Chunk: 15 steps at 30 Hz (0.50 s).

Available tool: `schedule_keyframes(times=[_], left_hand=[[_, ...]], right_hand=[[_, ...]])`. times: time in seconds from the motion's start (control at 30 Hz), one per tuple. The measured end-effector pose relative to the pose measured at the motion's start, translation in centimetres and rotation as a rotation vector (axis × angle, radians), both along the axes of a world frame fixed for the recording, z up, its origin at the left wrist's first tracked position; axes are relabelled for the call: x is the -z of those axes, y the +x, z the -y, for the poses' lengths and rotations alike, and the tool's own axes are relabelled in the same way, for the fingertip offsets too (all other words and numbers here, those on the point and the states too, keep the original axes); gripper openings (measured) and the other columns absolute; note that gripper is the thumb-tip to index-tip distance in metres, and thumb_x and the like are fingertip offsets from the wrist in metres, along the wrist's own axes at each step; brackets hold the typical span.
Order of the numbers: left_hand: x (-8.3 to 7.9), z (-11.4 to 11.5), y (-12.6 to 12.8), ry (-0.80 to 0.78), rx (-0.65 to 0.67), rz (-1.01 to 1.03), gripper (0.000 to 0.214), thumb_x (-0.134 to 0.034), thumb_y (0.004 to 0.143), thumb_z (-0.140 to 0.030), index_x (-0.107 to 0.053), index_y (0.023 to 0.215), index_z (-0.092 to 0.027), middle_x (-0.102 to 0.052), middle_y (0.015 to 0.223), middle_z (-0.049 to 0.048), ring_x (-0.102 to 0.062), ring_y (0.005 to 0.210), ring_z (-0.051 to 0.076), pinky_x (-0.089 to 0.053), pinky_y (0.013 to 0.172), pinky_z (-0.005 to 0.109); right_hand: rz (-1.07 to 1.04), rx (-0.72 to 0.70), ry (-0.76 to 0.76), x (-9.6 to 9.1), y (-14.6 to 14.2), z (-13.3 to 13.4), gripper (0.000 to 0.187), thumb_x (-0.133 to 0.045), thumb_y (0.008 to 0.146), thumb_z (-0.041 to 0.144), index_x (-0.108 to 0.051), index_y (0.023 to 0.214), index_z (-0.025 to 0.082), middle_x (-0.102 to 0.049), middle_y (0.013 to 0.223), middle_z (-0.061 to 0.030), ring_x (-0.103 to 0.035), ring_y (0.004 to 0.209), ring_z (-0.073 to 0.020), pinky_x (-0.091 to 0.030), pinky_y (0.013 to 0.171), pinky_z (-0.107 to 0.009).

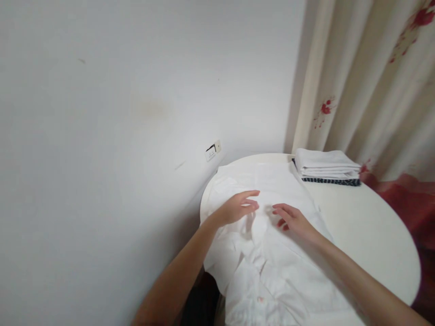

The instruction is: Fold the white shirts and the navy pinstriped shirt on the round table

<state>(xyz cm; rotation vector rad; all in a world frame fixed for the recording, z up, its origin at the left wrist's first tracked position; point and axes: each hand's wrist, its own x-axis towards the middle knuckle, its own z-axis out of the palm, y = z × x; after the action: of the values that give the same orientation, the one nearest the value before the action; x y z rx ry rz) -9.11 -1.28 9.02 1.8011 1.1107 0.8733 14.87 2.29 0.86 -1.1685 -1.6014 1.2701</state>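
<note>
A white garment point(268, 176), which looks like a shirt, lies across the left part of a round white table point(367, 231). Its far part is spread fairly flat, while the near part is wrinkled and hangs over the table's front edge. My left hand point(239, 208) is above the middle of the cloth, fingers spread and pointing right. Facing it from the right, my right hand point(290, 219) has its fingers loosely bent and apart. Nothing shows between the fingers of either hand. Whether any fingertip touches the fabric is hard to tell.
A stack of folded white cloth point(326, 163) sits at the table's back right, a dark patterned cloth point(335, 182) beneath it. Behind stands a wall point(136, 113) with a socket point(210, 153). A cream curtain point(367, 90) with red flowers hangs at the right.
</note>
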Motion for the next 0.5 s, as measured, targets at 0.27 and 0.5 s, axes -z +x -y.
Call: schedule_keyframes(times=[0.27, 0.5], left_hand=[[2.0, 5.8, -5.4, 0.169, -0.323, -0.153, 0.03, -0.058, 0.093, -0.041, -0.069, 0.115, -0.023, -0.07, 0.12, 0.0079, -0.065, 0.111, 0.022, -0.053, 0.1, 0.04], [6.3, 9.2, -6.0, 0.235, -0.327, -0.225, 0.02, -0.057, 0.094, -0.032, -0.074, 0.104, -0.027, -0.07, 0.118, 0.0059, -0.063, 0.115, 0.022, -0.048, 0.107, 0.041]], right_hand=[[0.013, -0.228, 0.623, -3.7, -0.1, 4.3, 0.024, -0.055, 0.097, 0.039, -0.069, 0.112, 0.026, -0.067, 0.117, -0.0093, -0.062, 0.109, -0.0242, -0.054, 0.092, -0.042], [0.245, -0.429, 0.837, -5.2, 0.6, 10.6, 0.018, -0.057, 0.094, 0.021, -0.067, 0.109, 0.025, -0.067, 0.111, -0.0101, -0.061, 0.105, -0.0245, -0.053, 0.091, -0.043]])
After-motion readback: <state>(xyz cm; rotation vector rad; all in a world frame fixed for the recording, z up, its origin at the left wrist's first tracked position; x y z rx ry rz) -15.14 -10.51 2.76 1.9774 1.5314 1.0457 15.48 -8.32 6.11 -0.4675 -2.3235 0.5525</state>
